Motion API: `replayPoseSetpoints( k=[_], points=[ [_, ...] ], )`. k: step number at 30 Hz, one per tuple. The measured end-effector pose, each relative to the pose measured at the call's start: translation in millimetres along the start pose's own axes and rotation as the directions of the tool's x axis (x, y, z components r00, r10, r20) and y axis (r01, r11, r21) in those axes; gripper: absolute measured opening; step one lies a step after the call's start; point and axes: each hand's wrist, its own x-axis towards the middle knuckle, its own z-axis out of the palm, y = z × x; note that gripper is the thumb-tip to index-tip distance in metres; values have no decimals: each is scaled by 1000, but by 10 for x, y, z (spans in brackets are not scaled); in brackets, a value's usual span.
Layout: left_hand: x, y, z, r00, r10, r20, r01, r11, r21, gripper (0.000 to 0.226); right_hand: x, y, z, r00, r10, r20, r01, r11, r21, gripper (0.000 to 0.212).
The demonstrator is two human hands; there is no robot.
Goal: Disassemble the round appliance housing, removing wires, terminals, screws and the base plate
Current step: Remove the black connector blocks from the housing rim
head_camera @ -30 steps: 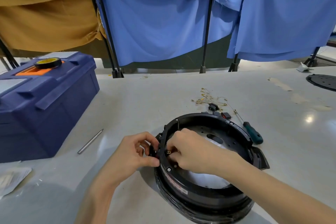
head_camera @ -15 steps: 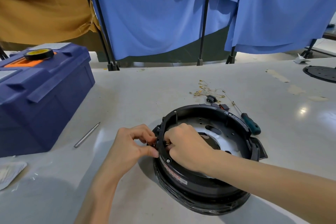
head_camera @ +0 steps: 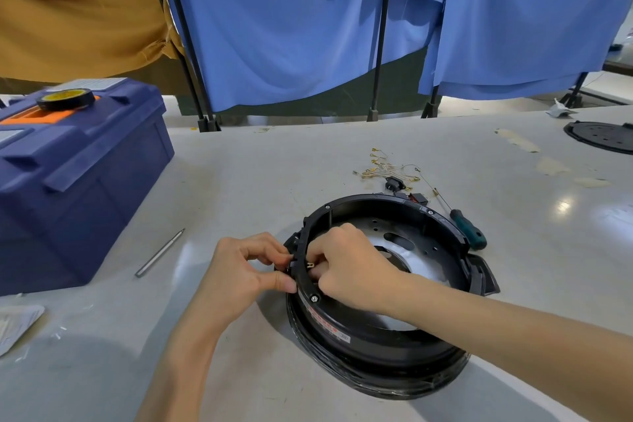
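Note:
The round black appliance housing (head_camera: 394, 346) lies on the grey table, its inside facing up, with a perforated metal base plate (head_camera: 421, 243) at its bottom. My left hand (head_camera: 246, 271) pinches a small black part on the outside of the left rim. From inside the rim, my right hand (head_camera: 349, 264) pinches a brass terminal (head_camera: 310, 265) at the same spot. Beyond the housing lies a bundle of removed wires with gold terminals (head_camera: 387, 169), next to a small black plug piece (head_camera: 394, 184).
A green-handled screwdriver (head_camera: 467, 229) lies at the housing's far right. A metal rod (head_camera: 160, 252) rests left of my hands. A blue toolbox (head_camera: 75, 178) with a tape roll (head_camera: 65, 99) stands at left. A black disc (head_camera: 603, 135) sits far right. Blue cloth screens stand behind.
Both hands stay at the same spot on the left rim, the fingers shifting slightly. The camera has tilted, so the scene sits a little higher.

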Motion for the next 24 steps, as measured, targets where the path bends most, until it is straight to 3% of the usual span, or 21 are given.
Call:
replayPoseSetpoints(
  k=[4,10,24],
  points=[
    [-14,31,-39,999,-2,32,2,1000,-18,34,-19,47,-15,1000,-26,14,26,999,-24,12],
    [-7,5,-18,1000,-1,-4,2,998,66,34,-8,-4,15,999,-30,36,37,978,-207,15],
    [2,-61,40,999,45,-18,-45,999,13,26,11,40,120,1000,14,-3,-14,993,-114,17]
  ],
)
